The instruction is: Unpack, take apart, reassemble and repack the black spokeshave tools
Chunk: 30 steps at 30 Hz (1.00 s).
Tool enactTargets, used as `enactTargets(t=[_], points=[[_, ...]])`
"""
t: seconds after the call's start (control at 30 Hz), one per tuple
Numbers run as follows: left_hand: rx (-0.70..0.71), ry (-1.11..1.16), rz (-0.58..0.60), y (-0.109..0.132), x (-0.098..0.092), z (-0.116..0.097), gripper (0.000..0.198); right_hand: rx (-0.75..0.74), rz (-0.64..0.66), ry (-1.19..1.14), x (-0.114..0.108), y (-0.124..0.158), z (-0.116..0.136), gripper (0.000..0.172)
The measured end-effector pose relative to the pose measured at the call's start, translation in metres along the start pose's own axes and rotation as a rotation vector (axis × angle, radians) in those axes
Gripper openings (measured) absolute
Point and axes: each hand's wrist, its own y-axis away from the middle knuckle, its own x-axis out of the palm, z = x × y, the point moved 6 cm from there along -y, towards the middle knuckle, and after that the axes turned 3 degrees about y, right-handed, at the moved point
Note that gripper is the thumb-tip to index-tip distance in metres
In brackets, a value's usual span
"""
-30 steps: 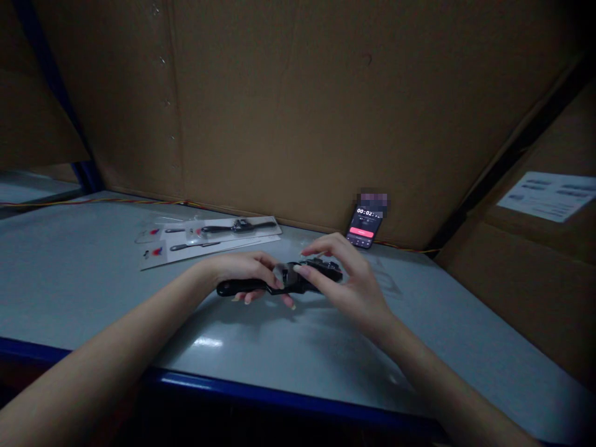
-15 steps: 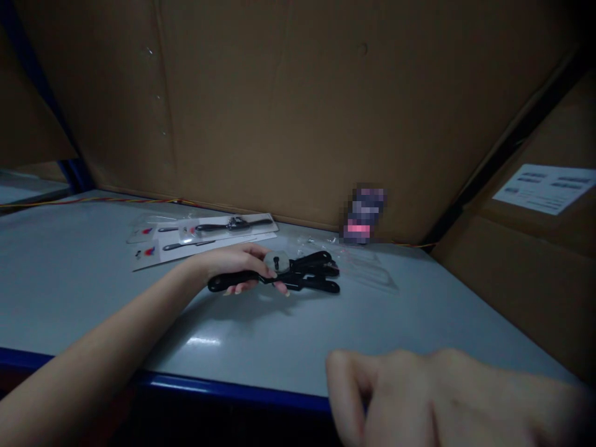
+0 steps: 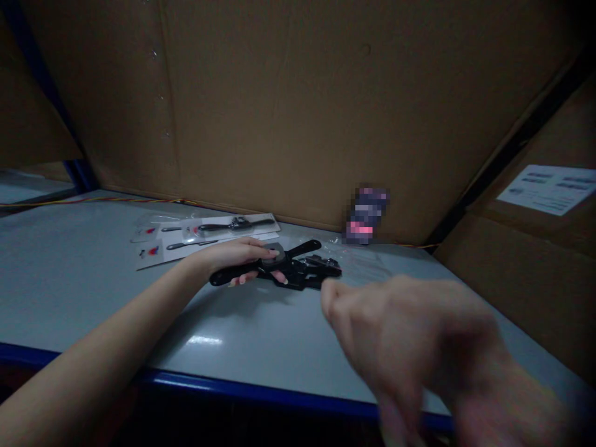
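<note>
My left hand (image 3: 242,257) is closed around a black spokeshave (image 3: 305,248), its thumb resting on the grey blade part in the middle. One black handle sticks out to the left of the hand; the other points up to the right. Just behind and to the right lie more black spokeshaves (image 3: 321,268), partly overlapped by the held one. My right hand (image 3: 395,329) hovers in front at the right, smeared by motion, its fingers mostly hidden. Its front edge overlaps the end of a black handle in view; whether they touch I cannot tell.
Carded spokeshaves (image 3: 237,225) in clear packaging lie at the back left of the grey table (image 3: 84,279). Clear plastic packaging (image 3: 367,261) lies to the right. A blurred-out phone-like object (image 3: 365,214) leans on the cardboard wall (image 3: 261,112). A thin cable (image 3: 116,200) runs along the back.
My right hand has risen from the lower edge toward the tools. In my left hand the spokeshave has turned, so its right handle points higher and stands apart from the others.
</note>
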Motion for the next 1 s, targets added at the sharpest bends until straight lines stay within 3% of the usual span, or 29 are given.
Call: enactTargets(t=[0.1, 0.17, 0.23, 0.3, 0.4, 0.53, 0.7, 1.0], points=[[0.026, 0.033, -0.047, -0.001, -0.005, 0.000, 0.028, 0.113, 0.204, -0.042, -0.009, -0.060, -0.003, 0.016], [0.044, 0.062, -0.075, -0.001, -0.009, 0.000, 0.023, 0.179, 0.259, 0.147, -0.013, -0.082, -0.030, 0.011], [0.041, 0.071, -0.090, -0.001, -0.012, 0.001, 0.023, 0.187, 0.253, 0.381, -0.016, -0.089, -0.066, 0.012], [0.038, 0.066, -0.096, -0.001, -0.013, 0.002, 0.024, 0.119, 0.350, 0.556, -0.010, -0.084, -0.096, 0.019], [0.042, 0.055, -0.075, -0.002, -0.013, 0.003, 0.023, 0.066, 0.360, 0.734, -0.007, -0.077, -0.120, 0.027], [0.063, 0.056, -0.034, -0.004, -0.012, 0.004, 0.022, 0.022, 0.365, 0.781, -0.006, -0.077, -0.121, 0.028], [0.071, 0.068, -0.029, -0.004, -0.013, 0.005, 0.023, -0.036, 0.367, 0.728, -0.002, -0.081, -0.121, 0.018], [0.067, 0.033, -0.053, -0.004, -0.014, 0.005, 0.025, -0.021, 0.217, 0.748, 0.003, -0.078, -0.122, 0.011]])
